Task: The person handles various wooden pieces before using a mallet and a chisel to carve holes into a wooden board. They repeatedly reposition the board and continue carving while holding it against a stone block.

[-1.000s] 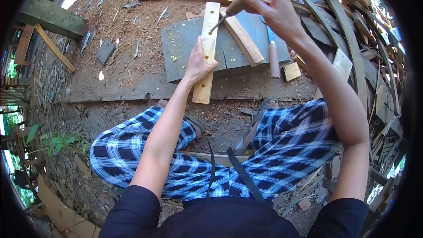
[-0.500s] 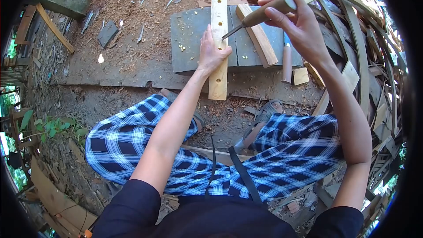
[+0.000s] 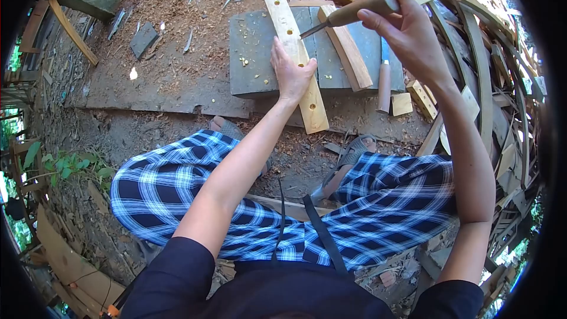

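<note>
Board (image 3: 297,50) has swung, top leaning left; left hand (image 3: 293,78) holds it, right hand (image 3: 407,32) clutches a tool (image 3: 361,9) pointing left at it.

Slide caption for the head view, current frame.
Left hand steadies a holed wooden strip across a grey block; right hand holds a wooden-handled tool beside it.

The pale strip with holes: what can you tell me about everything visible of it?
The strip is long, straight and pale yellow-brown, apparently wood, with four roundish holes visible along its length. It slants over the grey slab, far end leftward, near end jutting past the slab's near edge. The left-hand grip holds it around the middle, thumb across its upper face. A tool's tip is at its right edge; whether they touch is unclear.
</note>
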The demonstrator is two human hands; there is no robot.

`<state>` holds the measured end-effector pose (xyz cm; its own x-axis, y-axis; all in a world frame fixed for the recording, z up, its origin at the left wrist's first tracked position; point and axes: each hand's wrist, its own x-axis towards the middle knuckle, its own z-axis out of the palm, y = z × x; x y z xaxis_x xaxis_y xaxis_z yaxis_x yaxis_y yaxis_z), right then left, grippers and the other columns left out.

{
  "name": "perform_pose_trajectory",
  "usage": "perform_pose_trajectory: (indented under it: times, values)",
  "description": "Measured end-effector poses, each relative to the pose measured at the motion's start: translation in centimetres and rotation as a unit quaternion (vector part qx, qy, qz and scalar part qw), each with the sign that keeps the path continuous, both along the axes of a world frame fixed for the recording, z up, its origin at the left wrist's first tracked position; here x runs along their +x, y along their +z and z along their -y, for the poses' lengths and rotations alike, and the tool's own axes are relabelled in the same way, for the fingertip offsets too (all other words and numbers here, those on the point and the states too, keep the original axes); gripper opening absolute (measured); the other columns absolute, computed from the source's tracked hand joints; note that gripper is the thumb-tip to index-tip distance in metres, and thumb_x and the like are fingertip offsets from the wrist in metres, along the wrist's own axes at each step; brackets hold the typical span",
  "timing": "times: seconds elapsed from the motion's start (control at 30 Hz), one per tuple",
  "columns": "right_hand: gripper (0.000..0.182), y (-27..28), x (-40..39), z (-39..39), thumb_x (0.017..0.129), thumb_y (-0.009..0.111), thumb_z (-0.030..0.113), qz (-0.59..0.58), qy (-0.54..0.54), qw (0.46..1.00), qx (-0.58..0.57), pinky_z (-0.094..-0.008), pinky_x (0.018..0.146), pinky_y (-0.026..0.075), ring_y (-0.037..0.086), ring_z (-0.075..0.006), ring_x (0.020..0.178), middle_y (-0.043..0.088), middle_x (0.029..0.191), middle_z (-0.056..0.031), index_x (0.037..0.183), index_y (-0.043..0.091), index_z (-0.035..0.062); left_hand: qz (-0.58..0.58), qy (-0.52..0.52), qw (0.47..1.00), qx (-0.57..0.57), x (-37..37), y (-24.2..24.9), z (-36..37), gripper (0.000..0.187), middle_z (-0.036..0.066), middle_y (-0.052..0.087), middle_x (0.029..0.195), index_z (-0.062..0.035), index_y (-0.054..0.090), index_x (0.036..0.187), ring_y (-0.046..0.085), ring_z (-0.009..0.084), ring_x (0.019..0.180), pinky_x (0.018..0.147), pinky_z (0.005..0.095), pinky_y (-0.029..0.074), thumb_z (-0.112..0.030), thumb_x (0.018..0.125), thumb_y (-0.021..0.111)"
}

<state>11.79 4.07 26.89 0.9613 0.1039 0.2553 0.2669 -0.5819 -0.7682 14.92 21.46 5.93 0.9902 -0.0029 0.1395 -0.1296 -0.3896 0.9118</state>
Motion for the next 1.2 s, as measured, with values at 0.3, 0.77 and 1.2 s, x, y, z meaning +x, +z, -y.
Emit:
perform_pose_trajectory:
  times: [0.3, 0.77, 1.2]
  values:
    - [0.033, 1.0, 0.2, -1.0, 0.093, 0.065, 0.024, 0.006, 0.020, 0.996, -0.088, -0.0339, 0.094, 0.055, 0.066, -0.0228, 0.105, 0.062, 0.112, -0.0098, 0.119, 0.053, 0.0090, 0.022, -0.007, 0.992, -0.124, 0.2, -0.5, -1.0, 0.070, 0.028, 0.038, 0.141, 0.0103, 0.029, 0.142, 0.035, 0.0389, 0.134, 0.114, 0.0446, 0.025, -0.016, 0.083, 0.055]
    - [0.029, 0.1, 0.4, -1.2, 0.093, 0.067, 0.033, -0.003, -0.051, 0.999, -0.019, -0.0214, 0.057, 0.055, 0.071, -0.0156, 0.078, 0.070, 0.096, -0.0088, 0.107, 0.059, 0.0098, -0.043, 0.007, 0.998, -0.043, 2.0, 0.7, -1.9, 0.058, 0.022, 0.050, 0.130, 0.0026, 0.043, 0.138, 0.049, 0.0333, 0.122, 0.106, 0.0386, 0.038, -0.020, 0.088, 0.060]
    - [0.011, 4.4, -0.9, -0.8, 0.099, 0.053, 0.008, 0.021, -0.134, 0.987, 0.088, -0.0219, 0.052, 0.046, 0.062, -0.0098, 0.061, 0.073, 0.079, -0.0164, 0.098, 0.043, 0.0047, -0.222, -0.143, 0.843, -0.469, 2.8, 1.4, -3.5, 0.073, 0.017, 0.053, 0.110, 0.0000, 0.030, 0.139, 0.062, 0.0211, 0.086, 0.067, 0.0306, 0.060, -0.014, 0.075, 0.063]
